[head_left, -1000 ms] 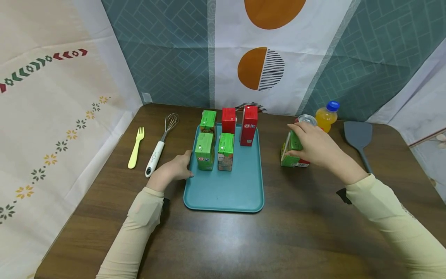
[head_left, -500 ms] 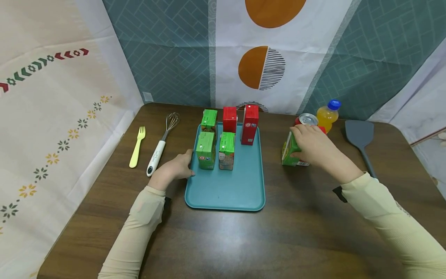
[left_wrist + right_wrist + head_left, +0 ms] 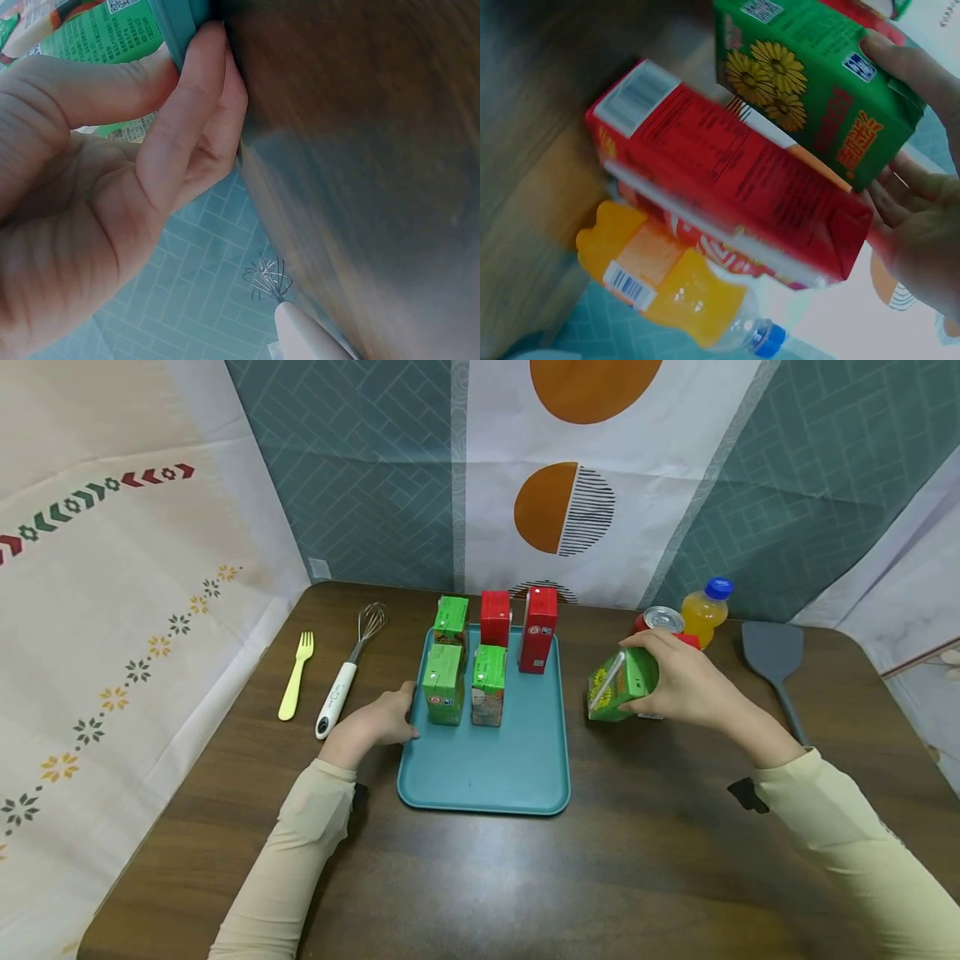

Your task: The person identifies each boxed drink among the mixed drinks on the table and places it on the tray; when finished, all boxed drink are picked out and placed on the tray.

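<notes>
My right hand [image 3: 686,681] grips a green drink carton [image 3: 618,683] with a straw on its side, tilted and over the table right of the tray. In the right wrist view the carton [image 3: 802,82] shows yellow flowers, with thumb and fingers on opposite sides. Close by stands a red drink carton [image 3: 735,172], mostly hidden behind the hand in the head view. My left hand [image 3: 382,717] pinches the left rim of the teal tray [image 3: 480,777] between thumb and fingers. On the tray stand green cartons [image 3: 442,685] and red cartons [image 3: 537,631].
Behind my right hand are a can [image 3: 660,620] and an orange drink bottle [image 3: 705,610] with a blue cap. A grey spatula [image 3: 772,652] lies at the right. Left of the tray lie a whisk [image 3: 337,693] and a yellow fork [image 3: 295,677].
My right hand has drawn the green carton left, away from the red carton, and it now leans. The left hand stays at the tray rim.
</notes>
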A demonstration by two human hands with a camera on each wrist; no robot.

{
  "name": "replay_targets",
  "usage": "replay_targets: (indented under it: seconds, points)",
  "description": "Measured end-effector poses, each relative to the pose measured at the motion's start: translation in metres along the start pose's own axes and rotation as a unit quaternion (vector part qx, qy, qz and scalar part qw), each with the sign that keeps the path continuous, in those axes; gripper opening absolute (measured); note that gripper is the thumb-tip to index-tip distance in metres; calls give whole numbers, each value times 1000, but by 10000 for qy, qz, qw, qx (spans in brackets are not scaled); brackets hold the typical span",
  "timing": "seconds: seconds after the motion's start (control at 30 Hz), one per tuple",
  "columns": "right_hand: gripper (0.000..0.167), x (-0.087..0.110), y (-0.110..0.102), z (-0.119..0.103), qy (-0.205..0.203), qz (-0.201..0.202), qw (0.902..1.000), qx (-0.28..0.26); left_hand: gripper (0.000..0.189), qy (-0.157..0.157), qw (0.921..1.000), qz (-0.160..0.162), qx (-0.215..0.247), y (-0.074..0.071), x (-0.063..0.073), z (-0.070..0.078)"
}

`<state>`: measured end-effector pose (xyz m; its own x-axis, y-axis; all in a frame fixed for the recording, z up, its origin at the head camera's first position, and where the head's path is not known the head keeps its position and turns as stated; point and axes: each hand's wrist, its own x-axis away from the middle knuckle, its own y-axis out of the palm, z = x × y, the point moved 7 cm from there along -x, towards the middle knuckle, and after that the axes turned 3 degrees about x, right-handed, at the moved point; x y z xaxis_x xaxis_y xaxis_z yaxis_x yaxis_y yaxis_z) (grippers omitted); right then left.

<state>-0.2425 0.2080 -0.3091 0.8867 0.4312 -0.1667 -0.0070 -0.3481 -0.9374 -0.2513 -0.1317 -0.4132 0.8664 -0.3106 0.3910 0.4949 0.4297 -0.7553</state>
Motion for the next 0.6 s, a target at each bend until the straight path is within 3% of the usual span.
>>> replay_targets:
  seconds: [0.13,0.3,0.47,0.6]
  points:
    - [76,0,-2,-6,-160,389,9982,-437,80,17,10000,17,11,-1,1,0]
    - [75,-3,-4,-10,-25,784,9920,-987,80,0,10000,10,24,-1,1,0]
    - [73,-11,6,-11,187,750,9739,-2133,81,0,10000,-21,57,0,1,0]
    - [72,-20,17,-14,180,675,9718,-2251,81,-14,10000,-36,64,1,0,-1]
